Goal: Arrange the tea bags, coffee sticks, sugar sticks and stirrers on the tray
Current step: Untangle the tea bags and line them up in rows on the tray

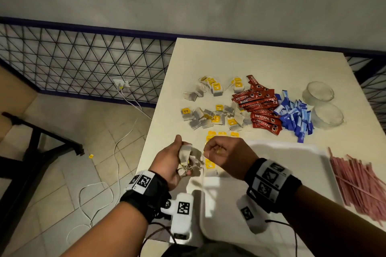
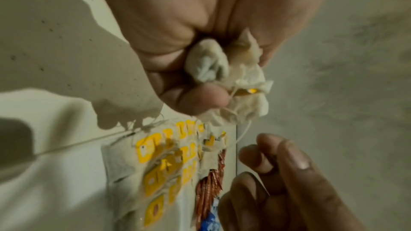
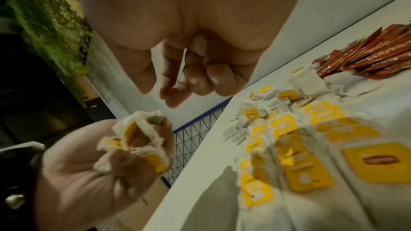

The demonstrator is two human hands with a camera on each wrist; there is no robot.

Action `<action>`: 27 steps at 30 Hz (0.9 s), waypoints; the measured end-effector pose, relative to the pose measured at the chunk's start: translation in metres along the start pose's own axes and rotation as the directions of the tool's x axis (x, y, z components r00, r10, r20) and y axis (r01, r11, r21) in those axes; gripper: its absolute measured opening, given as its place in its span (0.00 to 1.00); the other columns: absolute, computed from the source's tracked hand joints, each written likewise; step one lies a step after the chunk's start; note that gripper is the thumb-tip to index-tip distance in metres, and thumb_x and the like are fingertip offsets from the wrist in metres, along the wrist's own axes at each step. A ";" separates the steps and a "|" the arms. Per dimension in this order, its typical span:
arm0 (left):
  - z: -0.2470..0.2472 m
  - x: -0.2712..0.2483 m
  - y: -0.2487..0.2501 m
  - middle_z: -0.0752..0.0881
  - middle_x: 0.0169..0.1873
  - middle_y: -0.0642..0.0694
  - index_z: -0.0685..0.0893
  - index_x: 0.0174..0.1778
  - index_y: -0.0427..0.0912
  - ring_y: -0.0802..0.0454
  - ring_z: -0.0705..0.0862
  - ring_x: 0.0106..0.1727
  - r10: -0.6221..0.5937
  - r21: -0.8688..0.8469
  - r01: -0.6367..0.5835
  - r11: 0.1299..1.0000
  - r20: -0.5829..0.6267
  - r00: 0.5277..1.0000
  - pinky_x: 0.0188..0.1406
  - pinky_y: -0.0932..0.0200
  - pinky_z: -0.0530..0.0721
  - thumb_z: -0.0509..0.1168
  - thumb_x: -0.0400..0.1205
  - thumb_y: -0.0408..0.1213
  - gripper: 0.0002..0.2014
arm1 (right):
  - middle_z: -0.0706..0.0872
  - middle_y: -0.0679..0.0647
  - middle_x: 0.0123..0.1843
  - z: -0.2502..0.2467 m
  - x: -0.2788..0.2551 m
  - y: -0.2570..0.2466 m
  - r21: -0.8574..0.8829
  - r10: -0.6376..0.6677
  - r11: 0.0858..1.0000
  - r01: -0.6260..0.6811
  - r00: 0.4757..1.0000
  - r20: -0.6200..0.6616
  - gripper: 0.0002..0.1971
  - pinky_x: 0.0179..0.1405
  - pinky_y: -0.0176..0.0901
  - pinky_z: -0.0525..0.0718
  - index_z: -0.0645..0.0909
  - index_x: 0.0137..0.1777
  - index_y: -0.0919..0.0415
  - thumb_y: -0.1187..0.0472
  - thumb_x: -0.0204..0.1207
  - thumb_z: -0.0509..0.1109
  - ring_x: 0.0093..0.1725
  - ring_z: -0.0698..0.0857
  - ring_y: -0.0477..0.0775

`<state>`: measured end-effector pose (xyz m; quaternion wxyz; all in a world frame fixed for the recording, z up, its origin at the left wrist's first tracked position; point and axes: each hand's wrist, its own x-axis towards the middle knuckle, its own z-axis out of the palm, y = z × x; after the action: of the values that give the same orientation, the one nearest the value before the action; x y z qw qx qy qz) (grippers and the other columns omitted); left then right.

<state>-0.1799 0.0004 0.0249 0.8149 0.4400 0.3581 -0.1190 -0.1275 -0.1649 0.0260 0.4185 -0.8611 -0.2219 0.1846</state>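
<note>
Head view: left hand [image 1: 167, 165] fisted around tea bags [image 1: 189, 159], right hand [image 1: 226, 155] curled alongside.

Right hand [image 3: 189, 69] with fingers curled, left hand [image 3: 100, 164] clutching crumpled tea bags [image 3: 133, 136], coffee sticks [image 3: 367, 55] beyond

Head view high above the table [image 1: 271, 64]; wrist views close along each palm; shared: tea bags [image 1: 188, 158].

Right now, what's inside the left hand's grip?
The left hand grips a crumpled bunch of tea bags, with tangled strings and bits of yellow tag showing. The curled fingers cover the rest, so the count can't be told.
</note>
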 end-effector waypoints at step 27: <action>0.062 -0.025 -0.052 0.75 0.28 0.46 0.83 0.45 0.42 0.51 0.67 0.20 0.086 0.310 -0.101 0.945 0.063 0.994 0.22 0.65 0.61 0.55 0.80 0.67 0.29 | 0.87 0.49 0.40 -0.057 -0.053 0.023 0.231 0.087 0.970 -0.069 0.994 -0.066 0.08 0.47 0.47 0.80 0.85 0.36 0.46 0.60 0.74 0.76 0.40 0.82 0.52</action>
<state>-0.1943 -0.0828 0.0318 0.7482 0.5768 0.2937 -0.1459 -0.1378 -0.2428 0.0474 0.5152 -0.8217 -0.1492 0.1926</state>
